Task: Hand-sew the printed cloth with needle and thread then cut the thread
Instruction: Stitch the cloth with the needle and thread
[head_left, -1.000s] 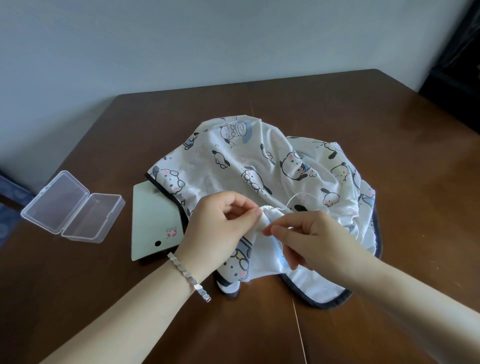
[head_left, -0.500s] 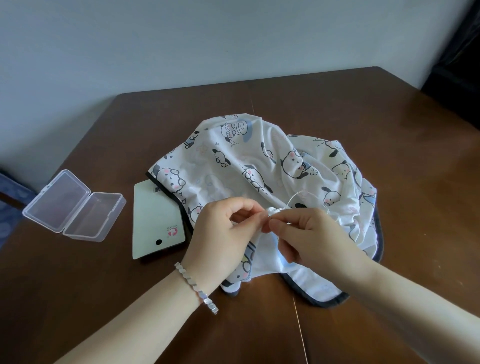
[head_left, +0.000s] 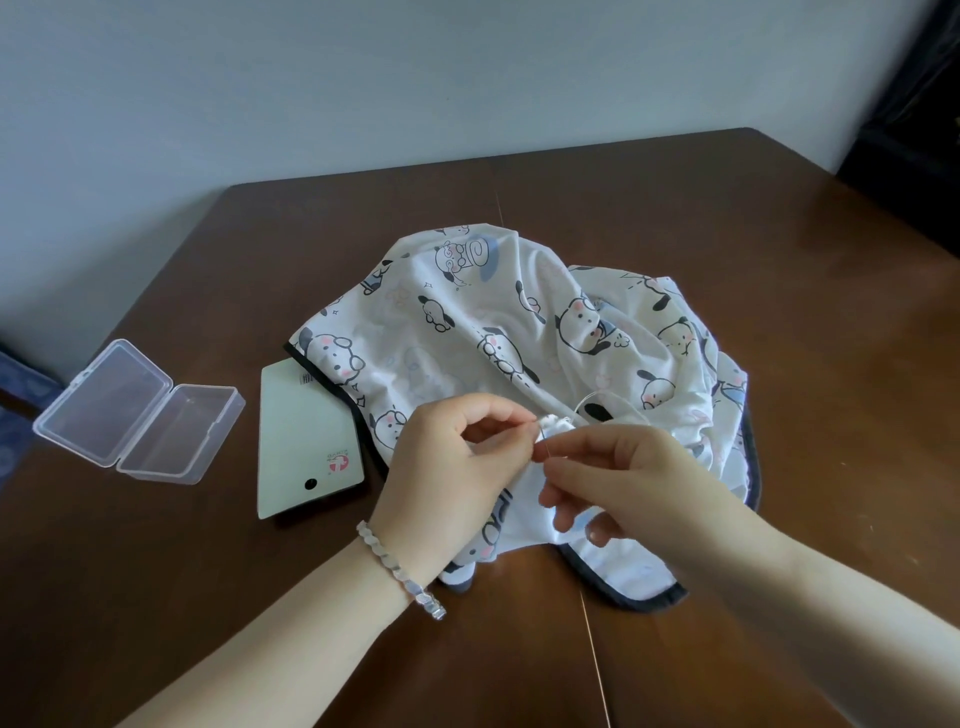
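Hands met just below the centre of the frame, over the printed cloth (head_left: 467, 322); your left hand (head_left: 447, 467) had its fingers curled, thumb and forefinger pinching a small bunched fold of the white fabric; your right hand (head_left: 639, 478) lay just to the right of it, thumb and forefinger pressed together on the lower end of a thin needle (head_left: 538, 444); the needle stood nearly upright between the two hands, its upper end at the bunched fold. A pale loop of thread (head_left: 618, 397) arched over the cloth just above your right hand; where it joined the needle was too fine to tell.

The cloth itself lay crumpled in the middle of the frame on the brown table (head_left: 727, 234), dark binding along its edges, its near part under both hands; a pale green card (head_left: 306, 441) sat left of centre, its right edge touching or tucked under the cloth; a clear plastic box (head_left: 135, 410) lay open at the left of the frame, well apart from the cloth; a silver bracelet (head_left: 400, 571) circled your left wrist.
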